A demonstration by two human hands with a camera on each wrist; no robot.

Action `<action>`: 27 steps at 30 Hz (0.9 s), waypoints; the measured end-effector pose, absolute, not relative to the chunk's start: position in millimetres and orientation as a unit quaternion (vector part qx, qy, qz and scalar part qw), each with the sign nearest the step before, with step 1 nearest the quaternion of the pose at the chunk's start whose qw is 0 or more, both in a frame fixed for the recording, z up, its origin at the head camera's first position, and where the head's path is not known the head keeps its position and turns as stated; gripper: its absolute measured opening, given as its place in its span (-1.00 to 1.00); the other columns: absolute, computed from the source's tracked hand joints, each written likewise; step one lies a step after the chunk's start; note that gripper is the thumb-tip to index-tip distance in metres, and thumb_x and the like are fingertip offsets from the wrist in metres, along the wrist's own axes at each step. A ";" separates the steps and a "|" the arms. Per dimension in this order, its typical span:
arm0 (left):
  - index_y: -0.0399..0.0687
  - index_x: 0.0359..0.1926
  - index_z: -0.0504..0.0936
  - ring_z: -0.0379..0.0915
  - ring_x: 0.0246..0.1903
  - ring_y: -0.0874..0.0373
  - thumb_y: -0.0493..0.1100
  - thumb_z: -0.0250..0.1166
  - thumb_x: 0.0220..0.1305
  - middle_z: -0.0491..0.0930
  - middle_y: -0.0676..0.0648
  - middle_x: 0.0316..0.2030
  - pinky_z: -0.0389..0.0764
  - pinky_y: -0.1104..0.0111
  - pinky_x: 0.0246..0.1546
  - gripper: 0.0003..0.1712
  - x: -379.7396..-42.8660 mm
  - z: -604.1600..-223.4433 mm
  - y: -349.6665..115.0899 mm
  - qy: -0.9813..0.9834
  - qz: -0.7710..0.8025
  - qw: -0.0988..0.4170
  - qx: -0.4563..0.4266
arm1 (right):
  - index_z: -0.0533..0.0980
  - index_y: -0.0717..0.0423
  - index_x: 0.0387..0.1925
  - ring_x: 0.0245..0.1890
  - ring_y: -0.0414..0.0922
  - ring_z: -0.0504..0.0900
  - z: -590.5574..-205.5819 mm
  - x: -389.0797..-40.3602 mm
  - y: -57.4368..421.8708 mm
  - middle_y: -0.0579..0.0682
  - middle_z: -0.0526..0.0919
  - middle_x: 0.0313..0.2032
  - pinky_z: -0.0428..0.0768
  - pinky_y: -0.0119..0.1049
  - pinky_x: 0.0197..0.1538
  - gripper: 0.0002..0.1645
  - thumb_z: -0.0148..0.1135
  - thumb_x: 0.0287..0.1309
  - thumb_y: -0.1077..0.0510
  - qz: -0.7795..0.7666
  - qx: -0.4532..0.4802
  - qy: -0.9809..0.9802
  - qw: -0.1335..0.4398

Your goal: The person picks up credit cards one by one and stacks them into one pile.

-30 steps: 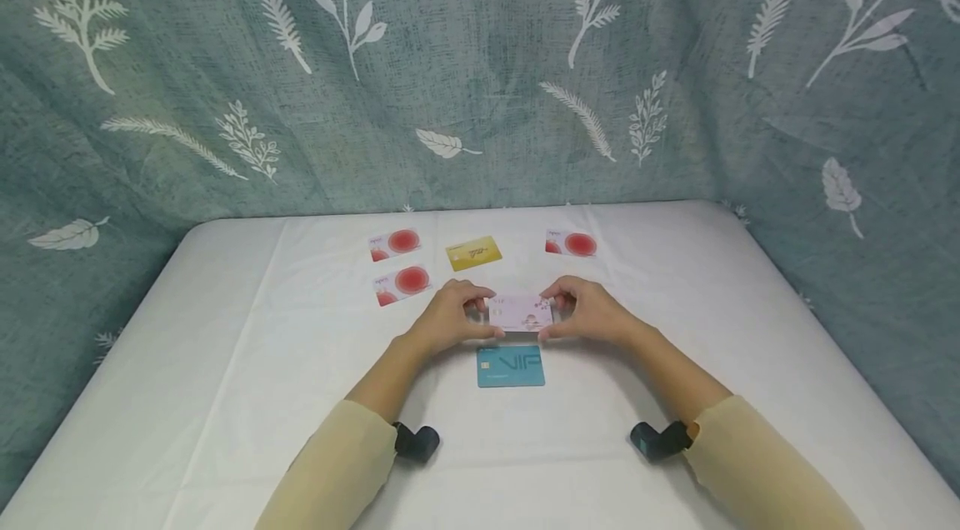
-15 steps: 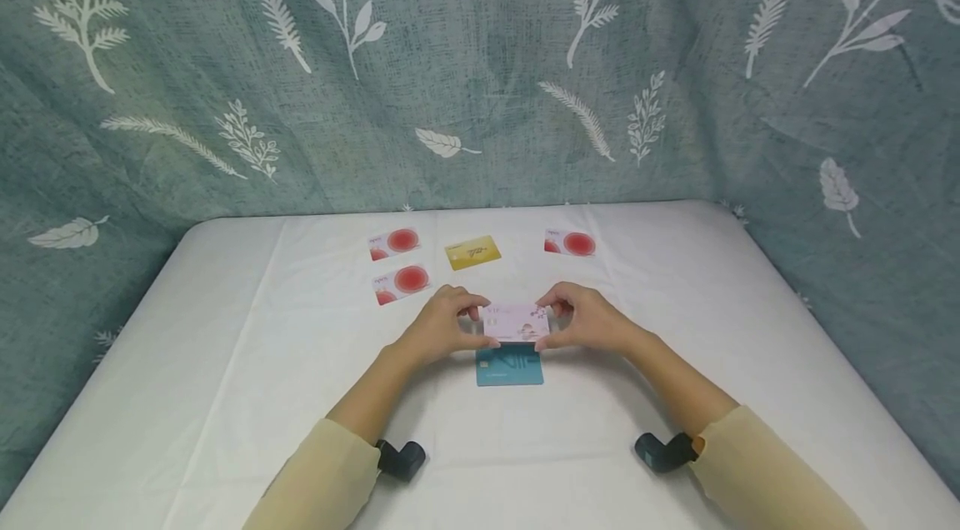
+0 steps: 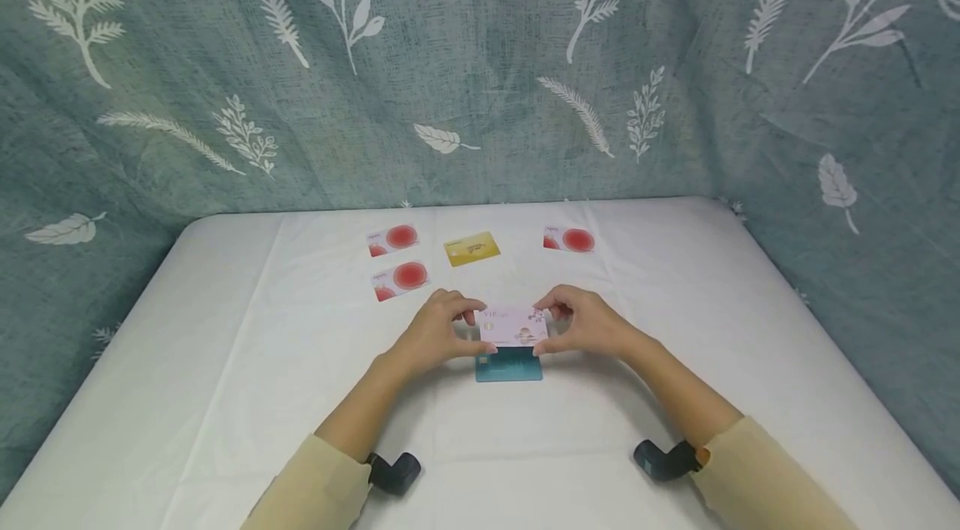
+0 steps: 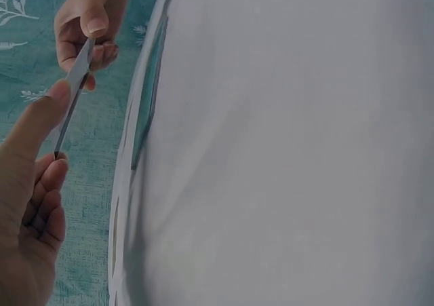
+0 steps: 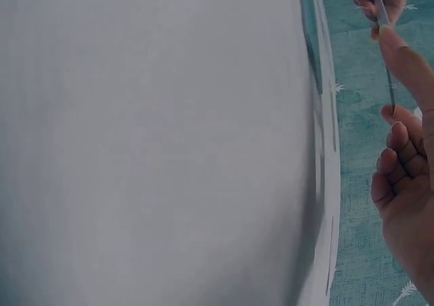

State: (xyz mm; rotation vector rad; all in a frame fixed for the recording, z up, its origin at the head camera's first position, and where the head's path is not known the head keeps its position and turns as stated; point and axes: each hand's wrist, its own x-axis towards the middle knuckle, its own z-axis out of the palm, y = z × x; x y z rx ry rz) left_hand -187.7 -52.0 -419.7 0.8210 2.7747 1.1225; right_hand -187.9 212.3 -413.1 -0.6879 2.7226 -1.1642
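Note:
Between my two hands a pale pink VIP card [image 3: 513, 326] is held by its short ends. My left hand [image 3: 438, 332] pinches one end between thumb and fingers, and my right hand [image 3: 588, 322] pinches the other end the same way. A teal card [image 3: 508, 367] lies flat on the white cloth, its far part covered by the pink card in the head view. The left wrist view has the pink card [image 4: 79, 68] edge-on, raised off the table and apart from the teal card [image 4: 147, 99]. From the right wrist, the pink card [image 5: 388, 68] is a thin line.
Beyond my hands lie a gold card [image 3: 472, 249], two red-and-white cards [image 3: 401, 280] at left, and another red-and-white card [image 3: 569, 239] at right. The white-covered table [image 3: 225, 397] ends at a leafy green curtain [image 3: 480, 72].
Both hands have moved the pink card nearer to me and slightly left, so it now overlaps the teal card in the head view. The other cards have stayed put.

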 end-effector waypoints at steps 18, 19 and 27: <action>0.02 0.03 0.62 0.30 -0.20 0.18 0.05 0.56 -0.17 0.51 0.02 -0.33 0.46 0.27 -0.18 -0.34 -173.3 -432.9 -57.0 0.867 0.436 -0.011 0.241 | 0.57 0.09 -0.09 -0.27 -0.12 0.40 -419.2 -172.3 209.2 -0.10 0.44 -0.37 0.46 -0.22 -0.16 -0.35 0.62 -0.35 0.07 -0.432 -0.216 0.876 0.018; 0.02 0.03 0.62 0.30 -0.20 0.17 0.05 0.56 -0.17 0.50 0.02 -0.32 0.45 0.27 -0.18 -0.34 -172.5 -433.7 -57.5 0.867 0.437 -0.012 0.240 | 0.57 0.09 -0.09 -0.27 -0.12 0.40 -419.8 -171.3 208.8 -0.11 0.44 -0.37 0.46 -0.24 -0.15 -0.34 0.61 -0.35 0.06 -0.432 -0.215 0.876 0.018; -0.01 0.02 0.63 0.28 -0.21 0.16 0.03 0.57 -0.19 0.50 0.00 -0.33 0.43 0.28 -0.19 -0.34 -169.3 -438.4 -60.0 0.862 0.440 -0.031 0.250 | 0.57 0.10 -0.10 -0.27 -0.13 0.41 -425.9 -168.8 207.1 -0.10 0.44 -0.37 0.44 -0.35 -0.16 -0.36 0.61 -0.33 0.05 -0.430 -0.224 0.875 0.007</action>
